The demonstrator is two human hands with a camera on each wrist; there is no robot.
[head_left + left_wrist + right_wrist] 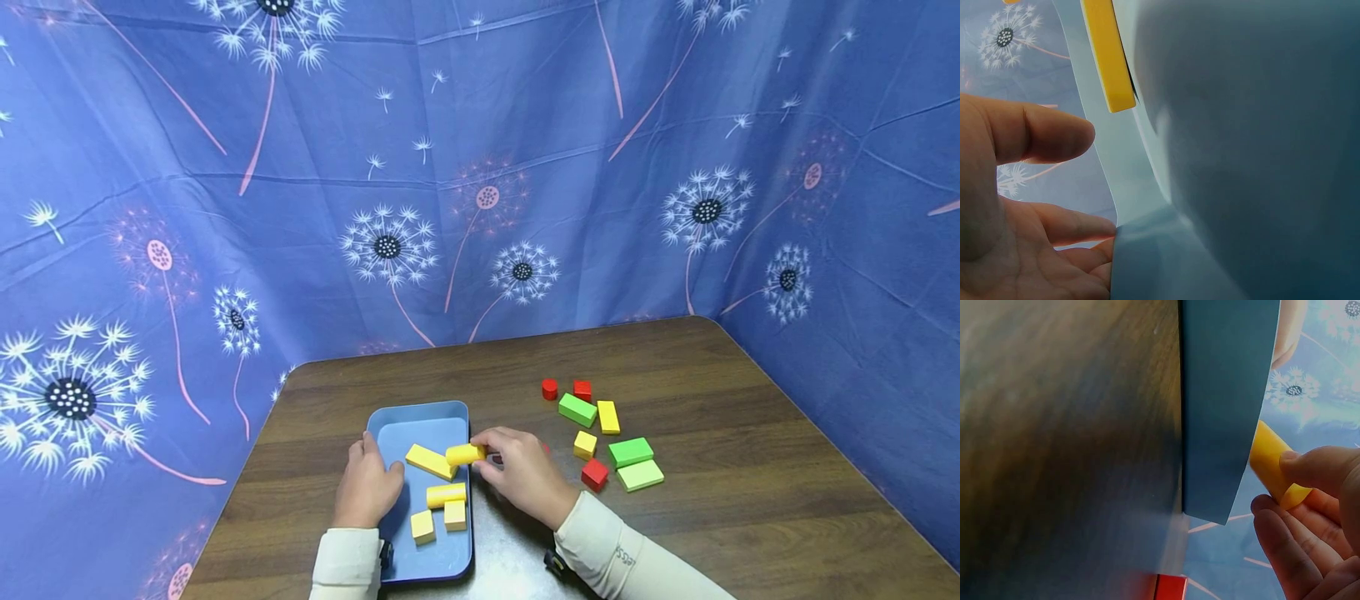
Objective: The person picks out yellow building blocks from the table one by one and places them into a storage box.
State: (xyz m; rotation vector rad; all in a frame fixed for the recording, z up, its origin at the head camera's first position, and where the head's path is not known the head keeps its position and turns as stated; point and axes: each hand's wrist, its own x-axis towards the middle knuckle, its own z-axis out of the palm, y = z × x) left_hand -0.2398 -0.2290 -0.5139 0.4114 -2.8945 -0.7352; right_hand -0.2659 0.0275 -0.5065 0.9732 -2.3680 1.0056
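Note:
A blue tray lies on the table; my left hand rests at its left wall. In the left wrist view the fingers reach the outer side of the wall and the thumb stands straight, apart from it. My right hand pinches a yellow cylinder block between thumb and fingertips, over the tray's right rim. Inside the tray are a long yellow block, another yellow cylinder and two pale yellow cubes.
Right of the tray lie a red cylinder, red cubes, green blocks, a light green block, a yellow block and a yellow cube. A red piece shows partly behind the right hand. A blue dandelion-print cloth hangs behind the table.

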